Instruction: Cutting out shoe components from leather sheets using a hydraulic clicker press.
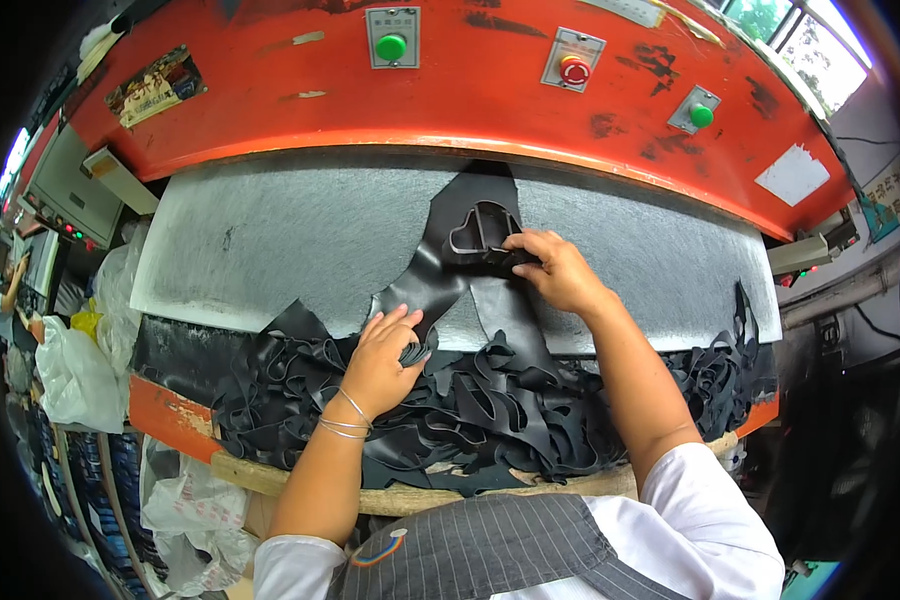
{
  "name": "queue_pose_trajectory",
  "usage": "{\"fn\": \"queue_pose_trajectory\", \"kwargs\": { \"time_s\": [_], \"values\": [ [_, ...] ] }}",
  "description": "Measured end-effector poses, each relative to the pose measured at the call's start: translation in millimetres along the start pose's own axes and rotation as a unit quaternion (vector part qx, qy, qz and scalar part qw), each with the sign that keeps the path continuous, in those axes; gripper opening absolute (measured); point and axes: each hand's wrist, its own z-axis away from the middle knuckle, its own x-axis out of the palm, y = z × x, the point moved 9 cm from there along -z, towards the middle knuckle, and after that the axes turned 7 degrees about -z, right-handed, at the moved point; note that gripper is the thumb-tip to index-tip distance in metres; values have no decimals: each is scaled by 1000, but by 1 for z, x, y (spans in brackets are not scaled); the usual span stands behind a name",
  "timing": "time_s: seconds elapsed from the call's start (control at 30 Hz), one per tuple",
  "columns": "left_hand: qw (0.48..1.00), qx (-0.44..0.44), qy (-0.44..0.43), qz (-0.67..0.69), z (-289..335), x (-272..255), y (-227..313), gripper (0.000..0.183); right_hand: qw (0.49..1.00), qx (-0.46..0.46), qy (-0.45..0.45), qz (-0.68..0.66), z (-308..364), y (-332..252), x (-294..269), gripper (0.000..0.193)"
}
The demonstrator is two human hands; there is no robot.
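Observation:
A dark metal cutting die (482, 232), an outline with an inner divider, stands on a piece of black leather (420, 280). My right hand (555, 268) grips its right side, thumb and fingers on the wall. The leather lies across the grey cutting board (300, 235), narrow at its far end and reaching toward the scrap heap. My left hand (382, 358) is at the leather's near left edge, fingertips stretched onto it. Between its thumb and palm sits a small stack of dark cut pieces (415, 352), partly hidden.
Black leather scraps (470, 410) are heaped along the board's near edge, above a pale wooden rail (410, 497). Behind the board hangs a red machine beam (450, 105) with green buttons (391, 47) and a red button (574, 70). Plastic bags (80, 375) hang at left.

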Motion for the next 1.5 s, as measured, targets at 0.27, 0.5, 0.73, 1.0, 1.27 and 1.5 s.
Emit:
{"fn": "queue_pose_trajectory", "kwargs": {
  "time_s": [0.27, 0.5, 0.73, 1.0, 1.27, 1.5],
  "values": [
    [999, 24, 31, -16, 1, -14, 12, 25, 989, -114, -89, 11, -31, -30, 21, 34],
    [971, 212, 31, -110, 25, -4, 82, 25, 989, -129, -71, -12, -16, 13, 50, 54],
    [964, 16, -263, -42, 34, 21, 41, 29, 996, -77, -34, -20, -28, 15, 45, 63],
    [998, 18, 48, -33, 3, -36, 30, 19, 996, -79, -26, -24, -27, 21, 36, 54],
    [971, -235, 16, -28, -47, -34, -63, 28, 998, -53, -30, -27, -19, 31, 46, 56],
    [974, -208, -5, -85, -47, -21, -75, 24, 997, -48, -65, 17, -24, 12, 59, 53]
  ]
}}
